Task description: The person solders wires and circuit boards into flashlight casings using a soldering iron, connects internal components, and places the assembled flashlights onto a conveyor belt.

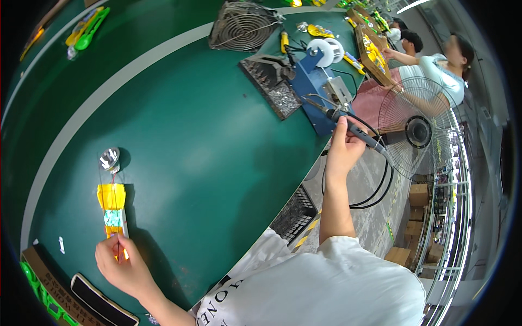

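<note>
My right hand (348,145) is closed round the dark grey handle of a soldering iron (356,130). The iron's thin tip points up and left, close to a blue metal stand (315,89) that carries a white solder reel (322,52). At the lower left, my left hand (124,267) pinches the near end of a yellow flashlight body (112,196), which lies open with thin wires and a pale green part showing. Just beyond its far end sits a silver reflector (110,159), joined to the body by thin wires.
A dirty tray (272,87) with solder scraps and a grilled fan box (244,28) stand at the back. Near the left edge lie a phone (103,301) and a carton (54,282) with green parts. A floor fan (418,130) and co-workers (440,76) are at right.
</note>
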A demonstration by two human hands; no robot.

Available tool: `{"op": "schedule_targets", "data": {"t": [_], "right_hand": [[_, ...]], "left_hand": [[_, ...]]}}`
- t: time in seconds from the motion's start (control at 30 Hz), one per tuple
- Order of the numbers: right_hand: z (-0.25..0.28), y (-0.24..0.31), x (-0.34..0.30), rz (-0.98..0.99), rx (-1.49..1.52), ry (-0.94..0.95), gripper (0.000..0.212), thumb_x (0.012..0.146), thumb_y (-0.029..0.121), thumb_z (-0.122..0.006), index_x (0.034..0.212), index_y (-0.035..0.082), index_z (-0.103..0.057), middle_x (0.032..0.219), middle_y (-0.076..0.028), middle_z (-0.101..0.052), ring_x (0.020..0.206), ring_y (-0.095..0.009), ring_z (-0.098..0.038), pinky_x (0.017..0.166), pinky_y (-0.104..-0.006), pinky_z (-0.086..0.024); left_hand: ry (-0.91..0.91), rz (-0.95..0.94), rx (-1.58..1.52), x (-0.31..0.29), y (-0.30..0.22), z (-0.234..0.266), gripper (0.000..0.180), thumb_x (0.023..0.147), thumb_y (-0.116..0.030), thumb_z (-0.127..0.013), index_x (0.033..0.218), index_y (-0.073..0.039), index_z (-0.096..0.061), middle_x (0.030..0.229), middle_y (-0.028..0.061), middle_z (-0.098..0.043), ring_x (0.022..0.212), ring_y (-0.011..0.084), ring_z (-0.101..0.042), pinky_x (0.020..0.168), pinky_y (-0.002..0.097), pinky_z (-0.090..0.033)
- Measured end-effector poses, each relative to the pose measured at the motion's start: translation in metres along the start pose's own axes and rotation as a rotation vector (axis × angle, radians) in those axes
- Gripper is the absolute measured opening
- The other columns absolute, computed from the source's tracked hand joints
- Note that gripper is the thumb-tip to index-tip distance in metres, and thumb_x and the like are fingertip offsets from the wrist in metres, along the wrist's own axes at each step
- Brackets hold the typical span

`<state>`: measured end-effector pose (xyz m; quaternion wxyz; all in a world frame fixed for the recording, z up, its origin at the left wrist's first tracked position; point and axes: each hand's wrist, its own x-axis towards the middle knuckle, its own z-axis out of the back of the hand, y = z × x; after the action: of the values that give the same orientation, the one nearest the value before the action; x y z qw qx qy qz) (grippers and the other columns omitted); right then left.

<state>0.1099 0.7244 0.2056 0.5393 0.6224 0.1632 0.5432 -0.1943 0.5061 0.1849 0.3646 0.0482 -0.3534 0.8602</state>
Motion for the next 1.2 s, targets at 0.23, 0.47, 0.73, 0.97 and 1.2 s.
{"op": "schedule_targets", "data": {"t": [0.23,0.47,0.73,0.97,1.2], "right_hand": [[0.005,-0.009,0.002,0.020,-0.080,-0.036,0.011,0.083,0.007,-0.054,0.091,0.000,-0.049,0.064,0.001,-0.048,0.052,-0.001,-0.041,0.044,-0.0151,-0.030],[0.010,-0.026,-0.003,0.012,-0.091,-0.075,0.015,0.082,0.005,-0.055,0.094,-0.001,-0.047,0.064,-0.001,-0.050,0.050,-0.002,-0.043,0.044,-0.0143,-0.031],[0.030,-0.037,-0.007,0.140,-0.281,-0.094,0.020,0.081,0.007,-0.055,0.097,0.000,-0.045,0.063,-0.004,-0.050,0.047,-0.005,-0.043,0.042,-0.0161,-0.031],[0.039,-0.029,-0.006,0.256,-0.265,-0.043,0.022,0.077,0.009,-0.057,0.093,0.001,-0.044,0.065,-0.007,-0.050,0.043,-0.006,-0.040,0.040,-0.0169,-0.030],[0.022,-0.013,-0.001,0.056,-0.033,-0.041,0.023,0.080,0.013,-0.053,0.096,0.000,-0.043,0.056,-0.004,-0.045,0.039,-0.006,-0.036,0.038,-0.0186,-0.028]], "left_hand": [[0.025,0.085,-0.031,-0.004,0.005,-0.004,0.009,0.078,-0.002,-0.056,0.076,0.001,-0.048,0.070,0.0039,-0.047,0.064,0.0123,-0.046,0.052,0.0240,-0.041],[0.056,0.052,0.075,-0.002,0.007,-0.002,0.012,0.083,-0.008,-0.054,0.076,0.000,-0.048,0.069,0.0020,-0.046,0.064,0.0095,-0.042,0.054,0.0211,-0.037],[0.047,-0.074,0.090,0.007,-0.017,0.000,0.015,0.079,-0.005,-0.060,0.070,0.004,-0.051,0.064,0.0069,-0.048,0.055,0.0137,-0.045,0.052,0.0251,-0.042],[0.069,-0.060,0.125,0.007,-0.011,0.000,0.014,0.080,-0.008,-0.059,0.072,0.002,-0.054,0.066,0.0082,-0.053,0.055,0.0143,-0.048,0.051,0.0251,-0.042],[0.089,-0.064,0.145,0.009,-0.009,0.001,0.015,0.081,-0.012,-0.059,0.073,0.001,-0.054,0.065,0.0069,-0.053,0.054,0.0143,-0.048,0.049,0.0244,-0.040]]}}
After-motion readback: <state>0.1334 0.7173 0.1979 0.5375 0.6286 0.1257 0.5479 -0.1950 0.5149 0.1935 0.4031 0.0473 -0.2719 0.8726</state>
